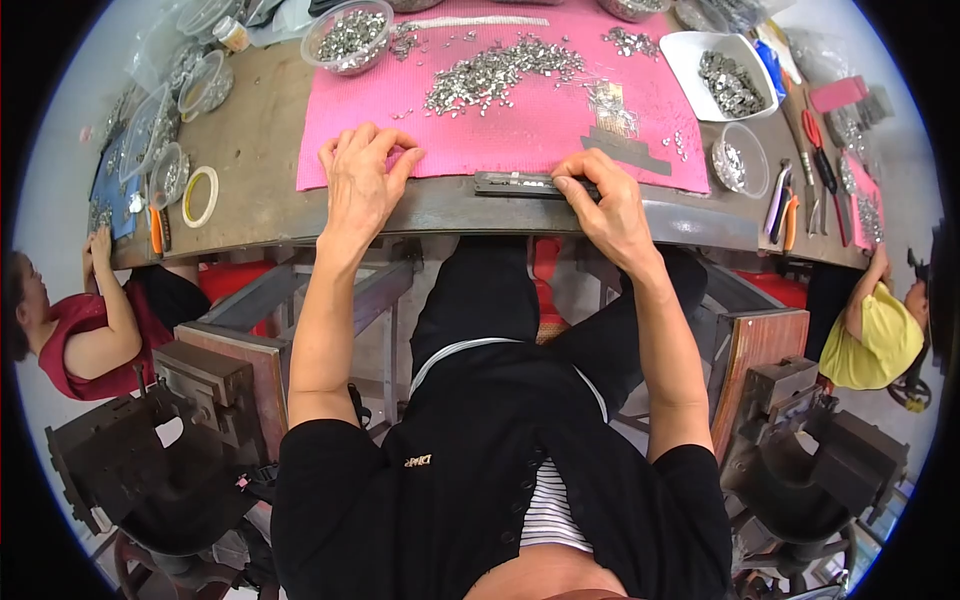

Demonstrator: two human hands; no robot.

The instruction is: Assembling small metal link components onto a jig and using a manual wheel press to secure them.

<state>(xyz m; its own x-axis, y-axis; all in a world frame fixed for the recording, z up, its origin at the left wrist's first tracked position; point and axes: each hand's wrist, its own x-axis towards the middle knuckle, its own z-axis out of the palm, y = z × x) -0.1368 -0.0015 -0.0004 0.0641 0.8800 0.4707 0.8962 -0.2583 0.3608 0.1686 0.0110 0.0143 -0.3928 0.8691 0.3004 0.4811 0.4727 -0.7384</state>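
My right hand [607, 205] grips the right end of a narrow dark metal bar [512, 186], thumb and fingers closed round it. The bar lies along the front edge of the pink mat [400, 95], with small shiny pieces in a row on its top. To the left, my left hand [362, 178] rests over the mat's front edge, fingers curled and thumb close to the index finger. Whatever sits between those fingertips is too small to make out. Beyond both hands spreads a loose pile of small silvery metal pieces [500, 72].
Small parts fill a round tub [349, 68] and a white tray [672, 55]. Dark flat strips [628, 150] lie on the mat. A tape roll [201, 197] and orange-handled pliers [155, 230] are left; red-handled tools [812, 130] are right. People sit at both sides.
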